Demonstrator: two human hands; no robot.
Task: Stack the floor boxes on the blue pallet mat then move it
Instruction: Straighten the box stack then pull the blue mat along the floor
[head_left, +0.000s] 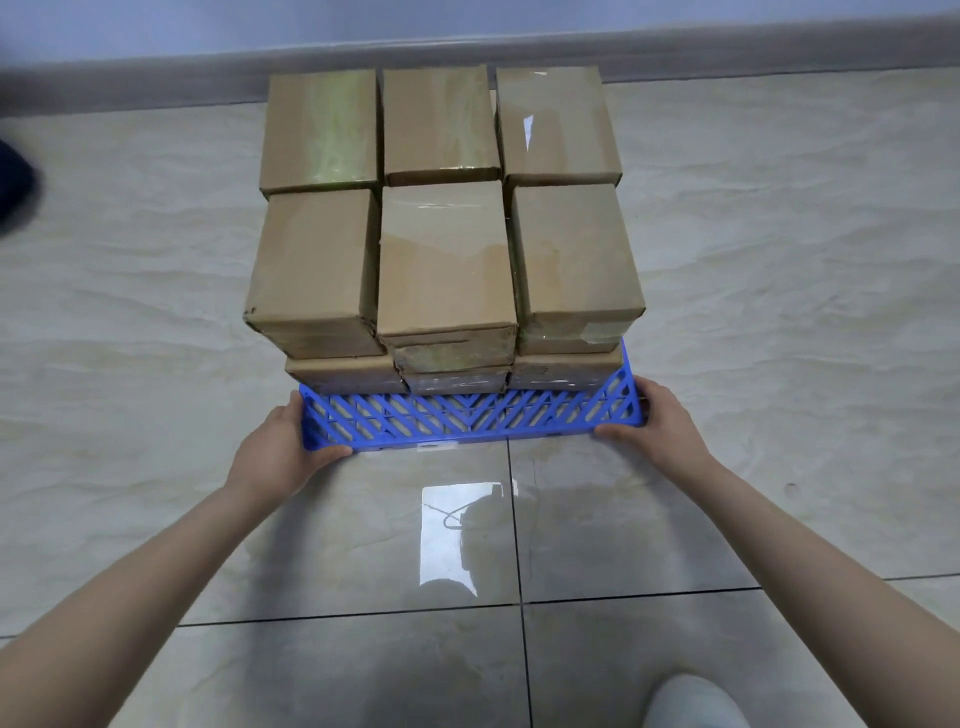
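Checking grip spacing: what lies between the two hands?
Head view: the bare front strip of the blue pallet mat, from left hand to right hand; boxes sit behind.

Left hand (280, 447) bare, right hand (660, 421) bare, pale grey shoe (693, 701)

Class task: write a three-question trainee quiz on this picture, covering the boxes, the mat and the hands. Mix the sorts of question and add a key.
1. True or false: the left hand and the right hand each grip a near corner of the blue mat.
2. How many boxes make up the top layer? A) four B) six C) nine
3. Fill in: the only strip of the mat left bare of boxes is the ____ one, toward the person.

Key: 1 true; 2 B; 3 near.
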